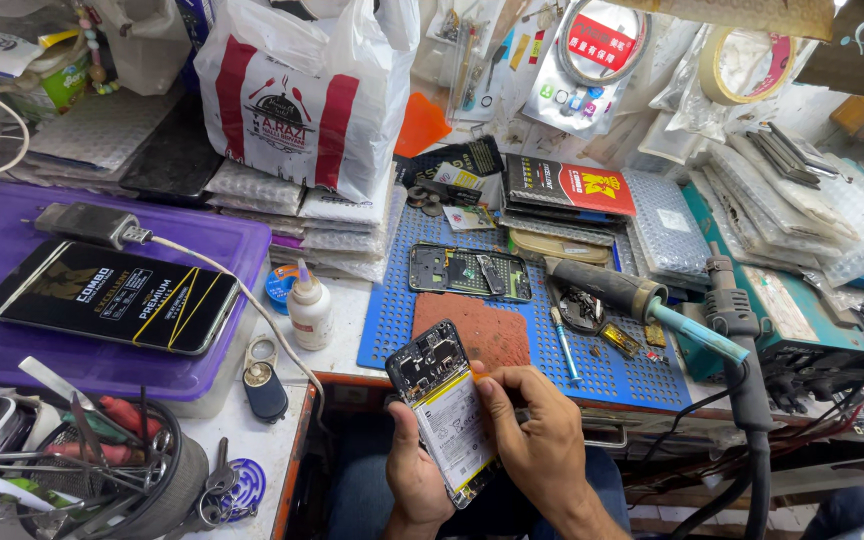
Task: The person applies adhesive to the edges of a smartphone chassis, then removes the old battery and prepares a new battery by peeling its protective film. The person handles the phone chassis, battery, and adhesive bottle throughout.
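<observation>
The opened phone point(444, 408), its back cover removed so that the white battery and the dark circuit board at the top end are exposed, is held in the air below the front edge of the workbench, over the person's lap. The left hand point(414, 478) supports the phone from beneath and from its left side, with the thumb lying along the left edge and the fingers closed behind the body. The right hand point(532, 435) is curled against the phone's right edge, its fingertips pressed to the frame near the upper half; a small orange item shows between the thumb and forefinger, too small to identify. The phone is tilted, top end pointing up and to the left, toward the bench. Directly above the hands, on the blue perforated mat point(592, 365), lies a reddish-brown pad point(477, 330), and beyond it a second disassembled phone frame point(470, 271). A soldering iron point(642, 300) with a teal shaft rests on the mat to the right of the hands, near a small blue-handled tool point(564, 345). To the left, well apart from the hands, a white squeeze bottle point(310, 308) stands beside a purple box point(102, 290) carrying a boxed black screen panel point(112, 295).
</observation>
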